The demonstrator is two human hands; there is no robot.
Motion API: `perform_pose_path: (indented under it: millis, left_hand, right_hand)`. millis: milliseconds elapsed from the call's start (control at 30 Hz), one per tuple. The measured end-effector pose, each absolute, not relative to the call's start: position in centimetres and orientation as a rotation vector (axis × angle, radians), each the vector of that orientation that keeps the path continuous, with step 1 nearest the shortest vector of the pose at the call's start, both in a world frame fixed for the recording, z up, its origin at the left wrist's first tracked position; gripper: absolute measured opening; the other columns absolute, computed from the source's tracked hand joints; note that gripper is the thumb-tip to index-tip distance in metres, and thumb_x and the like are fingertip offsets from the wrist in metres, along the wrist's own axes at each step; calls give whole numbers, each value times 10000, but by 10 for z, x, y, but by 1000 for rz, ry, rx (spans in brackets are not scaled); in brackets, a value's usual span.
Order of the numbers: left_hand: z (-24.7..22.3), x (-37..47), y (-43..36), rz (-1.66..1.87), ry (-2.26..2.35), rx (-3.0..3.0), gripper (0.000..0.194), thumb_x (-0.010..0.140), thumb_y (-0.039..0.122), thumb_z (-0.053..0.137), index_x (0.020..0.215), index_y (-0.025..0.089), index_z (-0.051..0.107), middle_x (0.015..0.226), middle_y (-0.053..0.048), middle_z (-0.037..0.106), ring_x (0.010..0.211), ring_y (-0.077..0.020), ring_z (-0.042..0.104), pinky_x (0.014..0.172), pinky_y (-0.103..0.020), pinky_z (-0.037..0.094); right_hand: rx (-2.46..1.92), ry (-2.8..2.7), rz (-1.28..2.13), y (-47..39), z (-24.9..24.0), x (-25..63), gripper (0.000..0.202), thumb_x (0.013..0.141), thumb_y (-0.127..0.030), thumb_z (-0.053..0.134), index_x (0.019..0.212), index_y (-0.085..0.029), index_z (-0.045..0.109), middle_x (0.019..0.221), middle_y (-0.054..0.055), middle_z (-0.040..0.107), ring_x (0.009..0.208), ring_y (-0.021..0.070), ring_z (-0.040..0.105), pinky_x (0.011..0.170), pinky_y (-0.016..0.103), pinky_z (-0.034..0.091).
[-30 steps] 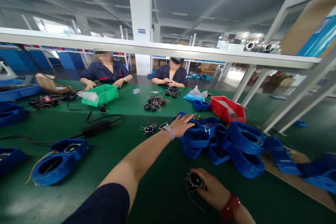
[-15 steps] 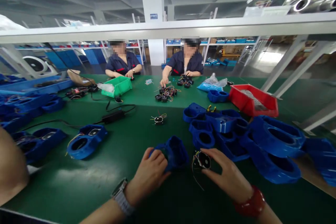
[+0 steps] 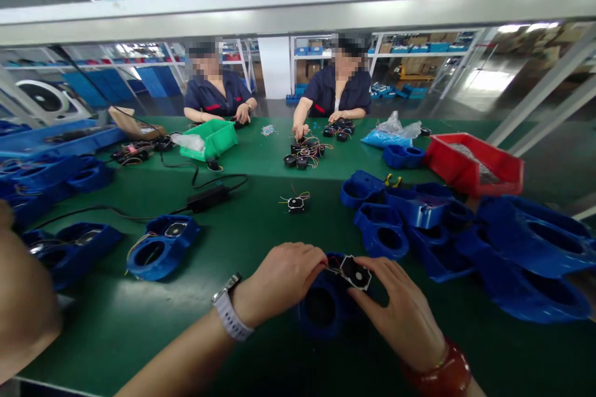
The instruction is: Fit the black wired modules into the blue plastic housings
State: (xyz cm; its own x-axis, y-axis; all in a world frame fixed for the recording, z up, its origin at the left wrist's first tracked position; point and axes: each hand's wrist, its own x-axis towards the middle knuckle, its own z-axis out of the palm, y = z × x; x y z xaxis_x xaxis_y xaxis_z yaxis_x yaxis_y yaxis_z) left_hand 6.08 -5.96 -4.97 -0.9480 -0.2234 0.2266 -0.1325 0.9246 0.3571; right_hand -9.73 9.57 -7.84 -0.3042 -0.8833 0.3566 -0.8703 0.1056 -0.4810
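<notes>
My right hand (image 3: 404,304) grips a small black square part with a white-edged frame and a round centre (image 3: 356,273) between thumb and fingers. My left hand (image 3: 283,278) is closed at the thin wires (image 3: 332,269) on that part's left side, fingertips pinched together. Just below both hands is a blue plastic housing (image 3: 320,313) with a round opening, partly hidden by the hands and in shadow. Whether the black part touches the housing, I cannot tell. Farther up the green table lies another black part with wires (image 3: 296,203).
Blue housings (image 3: 382,232) crowd the right, with a red bin (image 3: 472,167) behind. At left, another housing (image 3: 162,248) holds a black part, near a black cable adapter (image 3: 209,197). Two co-workers sit opposite, by a green bin (image 3: 212,139). An arm (image 3: 28,298) reaches in at left.
My left hand has left the blue housing and moved right to the wires. The black part has turned and now sits over the housing. The head view has tilted down.
</notes>
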Motion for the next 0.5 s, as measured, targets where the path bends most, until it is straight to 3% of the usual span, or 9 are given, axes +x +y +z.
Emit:
perform_pose_path:
  millis: [167,300,500]
  left_hand:
    - [-94,68,-69,-656,-2798,-108,162,961,191,409,967,173,570,845,-21,629,792,-147,555,751,-276,425]
    - [-132,71,-41,-771,-2627,-137,163,919,151,422,1011,192,550,851,-13,645,817,-143,566,891,-328,394]
    - [-141,71,-6,-687,-2599,-9,225,925,168,398,1113,203,517,759,14,630,696,-135,571,1007,-386,345]
  right_hand:
    - [-1612,2360,-887,109,-107,-87,279,833,-317,591,1104,-251,589,1030,65,637,917,237,614,771,378,536]
    - [-1598,2378,-885,112,-113,-95,280,846,-339,574,1108,-246,597,1067,75,633,970,248,612,819,406,539]
    - [-1659,2372,-923,118,-112,-107,289,866,-342,555,1134,-244,604,1118,93,639,1019,250,620,866,418,542]
